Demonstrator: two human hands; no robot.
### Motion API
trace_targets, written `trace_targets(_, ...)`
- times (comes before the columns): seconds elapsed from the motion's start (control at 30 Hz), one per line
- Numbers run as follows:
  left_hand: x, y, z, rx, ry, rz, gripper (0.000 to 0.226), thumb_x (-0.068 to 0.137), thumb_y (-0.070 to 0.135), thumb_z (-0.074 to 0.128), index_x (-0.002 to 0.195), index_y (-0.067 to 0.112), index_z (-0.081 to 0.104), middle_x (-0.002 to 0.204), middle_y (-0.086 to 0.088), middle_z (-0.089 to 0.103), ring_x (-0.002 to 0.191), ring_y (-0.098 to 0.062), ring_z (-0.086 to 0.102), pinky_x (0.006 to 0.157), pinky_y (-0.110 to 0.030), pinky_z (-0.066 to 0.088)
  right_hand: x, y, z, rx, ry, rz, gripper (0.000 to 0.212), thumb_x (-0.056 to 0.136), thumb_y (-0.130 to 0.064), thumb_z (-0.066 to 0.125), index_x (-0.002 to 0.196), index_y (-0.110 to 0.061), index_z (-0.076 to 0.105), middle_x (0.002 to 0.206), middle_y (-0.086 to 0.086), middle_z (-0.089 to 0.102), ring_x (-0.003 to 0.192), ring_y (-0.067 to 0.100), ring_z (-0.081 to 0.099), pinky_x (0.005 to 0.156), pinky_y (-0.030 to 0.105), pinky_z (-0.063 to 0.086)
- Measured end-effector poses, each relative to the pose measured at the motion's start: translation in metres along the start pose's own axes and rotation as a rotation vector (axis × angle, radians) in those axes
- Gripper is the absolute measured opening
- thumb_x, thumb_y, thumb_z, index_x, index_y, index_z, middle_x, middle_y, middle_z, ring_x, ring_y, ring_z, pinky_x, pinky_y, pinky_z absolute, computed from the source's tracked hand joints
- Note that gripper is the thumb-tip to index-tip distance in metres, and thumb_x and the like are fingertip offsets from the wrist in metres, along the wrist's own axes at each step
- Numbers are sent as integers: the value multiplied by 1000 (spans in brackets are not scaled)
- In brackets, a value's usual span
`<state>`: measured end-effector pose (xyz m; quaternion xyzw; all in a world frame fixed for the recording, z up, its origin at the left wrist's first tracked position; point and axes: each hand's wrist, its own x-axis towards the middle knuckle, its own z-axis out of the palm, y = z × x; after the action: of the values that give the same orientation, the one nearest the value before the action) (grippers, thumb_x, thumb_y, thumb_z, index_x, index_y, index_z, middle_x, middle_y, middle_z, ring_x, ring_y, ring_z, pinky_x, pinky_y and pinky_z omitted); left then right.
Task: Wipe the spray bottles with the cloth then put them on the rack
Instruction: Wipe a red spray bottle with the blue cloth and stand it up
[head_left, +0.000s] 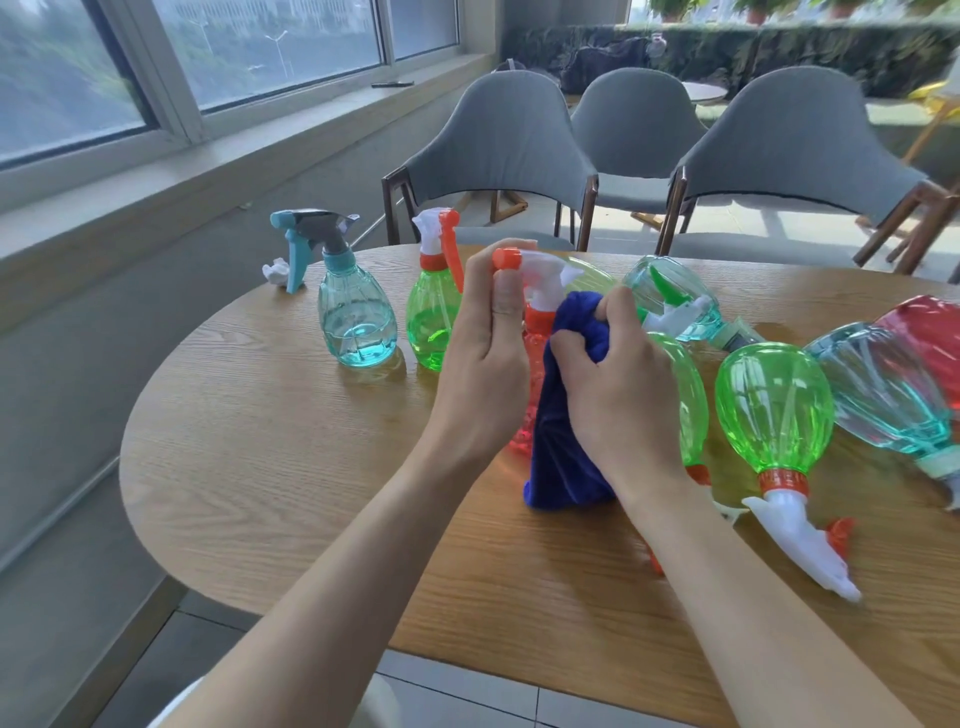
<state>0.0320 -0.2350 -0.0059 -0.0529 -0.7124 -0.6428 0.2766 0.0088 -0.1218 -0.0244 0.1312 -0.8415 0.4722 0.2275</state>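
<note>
Mostly hidden, the red see-through plastic spray bottle (522, 434) stood upright over the middle of the round wooden table (285, 441), between the two hands; whether its base touched the wood could not be told. Only a strip of its body, its orange collar and its white trigger head with an orange nozzle cap showed. The left hand (488, 358) held that head, fingers curled round it just under the cap. The right hand (618, 389) gripped a bunched dark blue cloth (563, 452) tightly and pressed it against the bottle's neck and side. The cloth hung over most of the body.

Behind the right wrist a half-covered green bottle (688, 395) lay on its side. Just beside it lay a second green bottle (774, 405), its white nozzle toward the camera, and farther back a lying teal bottle (675, 293). At the right edge a large teal bottle (883, 389) and a red pouch-like bottle (930, 332) were cut off by the frame.

To the left, an upright teal bottle (356, 317) and an upright green bottle (431, 322) stood side by side, with a crumpled white tissue (275, 273) near the rim. Grey upholstered chairs (498, 145) stood beyond the table.
</note>
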Motion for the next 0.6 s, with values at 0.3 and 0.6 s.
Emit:
trace_targets(0.3, 0, 6, -3, 3, 38, 6, 25, 119, 24, 35, 119, 16, 59, 91, 19, 62, 84, 2, 58, 83, -15, 48, -12, -9, 9, -51, 29, -331, 12, 98, -22, 64, 103, -13, 57, 103, 1, 52, 86, 21, 50, 73, 32, 41)
trace_targets(0.6, -1, 1, -1, -3, 91, 29, 24, 119, 31, 34, 115, 32, 58, 94, 19, 62, 89, -6, 61, 89, -31, 55, -14, -6, 16, 55, 89, -204, 12, 96, -22, 53, 99, -24, 41, 96, -6, 51, 87, 19, 45, 76, 29, 33)
